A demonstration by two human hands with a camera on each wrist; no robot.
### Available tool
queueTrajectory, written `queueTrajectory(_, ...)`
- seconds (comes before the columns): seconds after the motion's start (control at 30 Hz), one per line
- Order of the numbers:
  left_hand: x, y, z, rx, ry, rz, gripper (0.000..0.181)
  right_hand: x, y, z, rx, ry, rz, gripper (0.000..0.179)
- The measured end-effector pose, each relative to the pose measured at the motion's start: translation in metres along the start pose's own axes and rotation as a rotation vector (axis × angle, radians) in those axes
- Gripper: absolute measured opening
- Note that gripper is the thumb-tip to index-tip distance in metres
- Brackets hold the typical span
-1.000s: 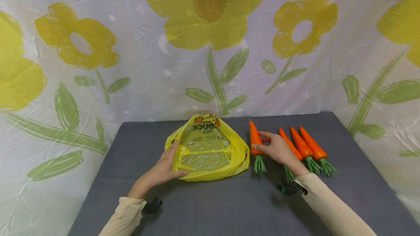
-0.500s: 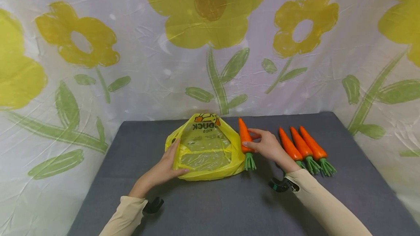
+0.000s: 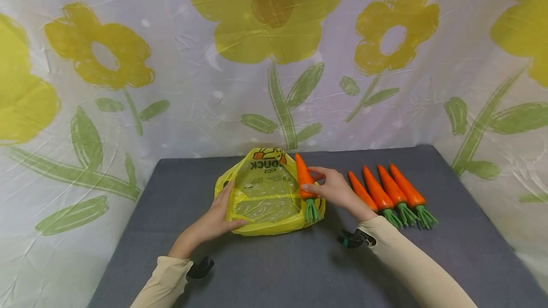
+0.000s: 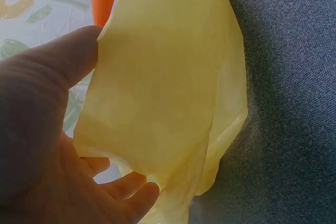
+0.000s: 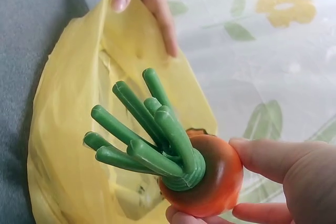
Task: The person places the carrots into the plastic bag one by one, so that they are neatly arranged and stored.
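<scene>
A yellow plastic bag (image 3: pixel 265 229) with black lettering lies with its mouth spread wide on the dark cloth. My left hand (image 3: pixel 216 217) is at the bag's left rim, thumb and fingers spread apart and pressing the edge; in the left wrist view the thumb tip disappears behind the plastic. Between thumb and fingers, my right hand (image 3: pixel 336 189) pinches an orange carrot (image 3: pixel 305 179) with green stalks. Its point faces away, and it overlaps the bag's right rim in the head view. The carrot's stalk end (image 5: pixel 178 166) shows close up in the right wrist view.
Several more carrots (image 3: pixel 396 191) lie in a fan on the table right of my right hand. Dark grey cloth (image 3: pixel 274 270) covers the table. A white curtain (image 3: pixel 192 122) printed with yellow flowers hangs behind it.
My right hand has carried the carrot left from beside the other carrots to over the bag's right rim. My left hand has stayed at the left rim.
</scene>
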State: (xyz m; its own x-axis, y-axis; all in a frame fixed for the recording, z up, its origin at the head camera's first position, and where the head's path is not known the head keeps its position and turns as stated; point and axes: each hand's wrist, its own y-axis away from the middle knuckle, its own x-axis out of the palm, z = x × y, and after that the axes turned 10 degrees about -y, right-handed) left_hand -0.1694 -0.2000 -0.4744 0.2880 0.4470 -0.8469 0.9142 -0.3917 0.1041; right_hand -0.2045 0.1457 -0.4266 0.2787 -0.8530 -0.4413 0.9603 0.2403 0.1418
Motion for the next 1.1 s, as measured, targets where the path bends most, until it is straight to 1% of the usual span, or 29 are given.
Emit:
queueTrajectory(0.23, 0.001, 0.001, 0.001, -0.003, 0.002, -0.008, 0.111, 0.012, -0.005, 0.006, -0.004, -0.033, 0.028, 0.066)
queueTrajectory(0.4, 0.000, 0.002, -0.001, -0.018, 0.004, 0.001, 0.112, 0.021, -0.009, 0.009, -0.010, -0.054, 0.048, 0.065)
queueTrajectory(0.5, 0.000, 0.002, -0.002, -0.021, 0.004, 0.001, 0.112, 0.026, -0.010, 0.012, -0.003, -0.066, 0.057, 0.065)
queueTrajectory(0.73, 0.000, 0.003, -0.003, -0.023, 0.007, 0.011, 0.113, 0.036, -0.015, 0.014, -0.018, -0.096, 0.076, 0.063)
queueTrajectory(0.97, 0.001, 0.002, -0.003, -0.008, 0.005, 0.006, 0.113, 0.048, -0.021, 0.016, 0.025, -0.147, 0.088, 0.064)
queueTrajectory(1.1, 0.001, 0.002, -0.003, 0.003, 0.003, 0.002, 0.114, 0.054, -0.025, 0.018, 0.029, -0.157, 0.092, 0.063)
